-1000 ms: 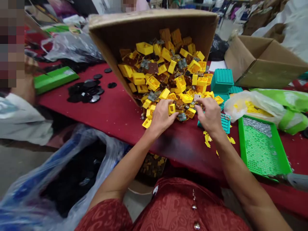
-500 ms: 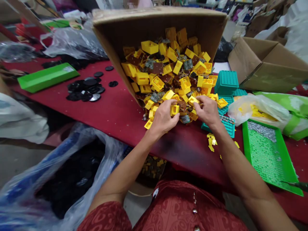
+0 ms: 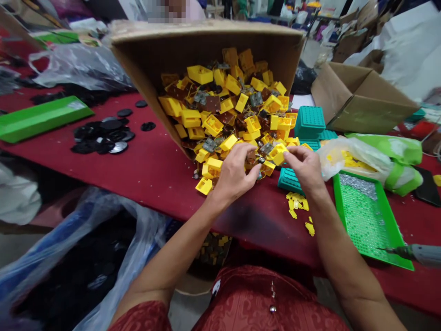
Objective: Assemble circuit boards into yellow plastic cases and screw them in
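A tilted cardboard box (image 3: 206, 34) lies with its mouth toward me, full of yellow plastic housings (image 3: 191, 118) mixed with brown circuit boards, grey metal parts and thin wires. The heap spills out over the front edge. At its near side, my left hand (image 3: 236, 172) has thumb and forefinger apart, close to a brown board and small wired parts. My right hand (image 3: 305, 166) pinches the edge of a yellow housing (image 3: 278, 154) between thumb and fingers. Below the right hand sits a teal ridged tray (image 3: 290, 180), with loose small yellow pieces (image 3: 296, 202) nearby on the red tabletop (image 3: 155, 174).
On the right are a green tray (image 3: 365, 225) of small silver parts, an electric screwdriver (image 3: 420, 253), a plastic bag (image 3: 347, 158) of yellow pieces, teal blocks (image 3: 311, 120) and an open carton (image 3: 375, 103). Black discs (image 3: 103, 133) and a green bin (image 3: 44, 117) lie left.
My view has turned slightly right, so the scene shifts left. A yellow housing was between my left fingers; now that gap shows none, and my right fingers grip one.
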The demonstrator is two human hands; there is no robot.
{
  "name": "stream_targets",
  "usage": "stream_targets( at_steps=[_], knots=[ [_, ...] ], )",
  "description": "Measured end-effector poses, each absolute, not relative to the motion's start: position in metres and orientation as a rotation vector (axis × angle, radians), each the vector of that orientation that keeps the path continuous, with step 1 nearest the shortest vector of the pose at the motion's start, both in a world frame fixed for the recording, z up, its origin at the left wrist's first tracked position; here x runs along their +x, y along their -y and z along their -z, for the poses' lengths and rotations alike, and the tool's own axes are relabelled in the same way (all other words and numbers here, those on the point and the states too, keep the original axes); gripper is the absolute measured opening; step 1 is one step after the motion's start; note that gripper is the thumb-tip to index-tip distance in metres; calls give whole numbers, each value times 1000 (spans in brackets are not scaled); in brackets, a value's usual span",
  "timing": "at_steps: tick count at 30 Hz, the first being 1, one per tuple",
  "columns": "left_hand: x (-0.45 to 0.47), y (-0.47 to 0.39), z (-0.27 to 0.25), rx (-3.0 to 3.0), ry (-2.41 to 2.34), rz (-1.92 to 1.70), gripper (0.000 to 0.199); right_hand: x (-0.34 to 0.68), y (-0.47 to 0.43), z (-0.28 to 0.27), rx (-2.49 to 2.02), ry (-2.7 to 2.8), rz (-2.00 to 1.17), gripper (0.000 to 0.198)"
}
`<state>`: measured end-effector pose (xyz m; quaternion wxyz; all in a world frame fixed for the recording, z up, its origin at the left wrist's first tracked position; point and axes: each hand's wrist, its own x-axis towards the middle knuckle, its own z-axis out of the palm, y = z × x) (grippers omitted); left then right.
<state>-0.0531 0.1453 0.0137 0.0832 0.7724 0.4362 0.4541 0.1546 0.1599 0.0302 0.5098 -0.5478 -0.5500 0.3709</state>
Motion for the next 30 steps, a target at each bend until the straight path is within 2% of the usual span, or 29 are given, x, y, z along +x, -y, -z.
stream_targets(
  at_steps=[2, 4, 8, 12, 18, 24, 27, 30],
  knots=[
    [-42, -156, -10, 2324, -1244, -1295, 58, 146, -163, -28, -1324, 1388, -884, 37],
    [-32, -167, -6, 2348, -1228, -1220, 68, 139, -168, -26, -1337, 1453, -885, 39],
    [-21, -177, -6, 2328, -1324, -1114, 52, 139, -190, -29, -1469, 1492, -760, 35],
    [-20, -176, -10, 2286, -1414, -1120, 56, 137, -224, -35, -1631, 1477, -512, 22],
    [-21, -175, -12, 2248, -1423, -1144, 59, 123, -244, -36, -1740, 1516, -438, 8],
    [-24, -171, -20, 2031, -1360, -1245, 57, 135, -217, -42, -1697, 1436, -500, 11],
    [-28, -158, -26, 1769, -1273, -1201, 62, 145, -192, -46, -1633, 1419, -624, 11],
    [-33, -134, -27, 1489, -1140, -1147, 62, 159, -156, -46, -1503, 1404, -824, 20]
  ],
)
